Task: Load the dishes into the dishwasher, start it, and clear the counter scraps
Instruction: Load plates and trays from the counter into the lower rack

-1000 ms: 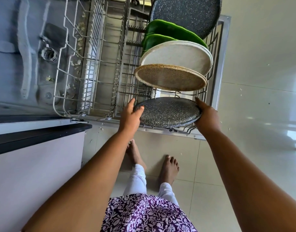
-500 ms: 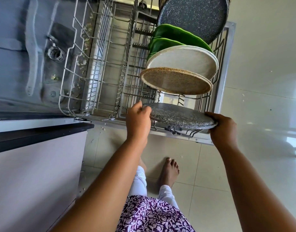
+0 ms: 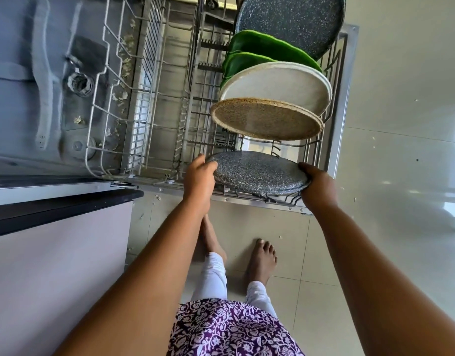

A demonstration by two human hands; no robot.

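My left hand [image 3: 199, 176] and right hand [image 3: 317, 186] gripped a grey plate [image 3: 257, 173] by its edges. Five plates [image 3: 267, 119] stood just beyond my grip. Starting and clearing looked undone.

Single view: wide-angle camera on head, facing steeply down and slightly forward. Hangs over pulled-out grey wire dishwasher rack [image 3: 157, 104], near enough that left hand [image 3: 199, 176] and right hand [image 3: 317, 187], gripping speckled grey round plate [image 3: 257, 173], sit mid-frame. Bare feet [image 3: 262, 260], pale tiled floor [image 3: 388, 176] directly beneath; dark tabletop edge [image 3: 54, 209] at left.
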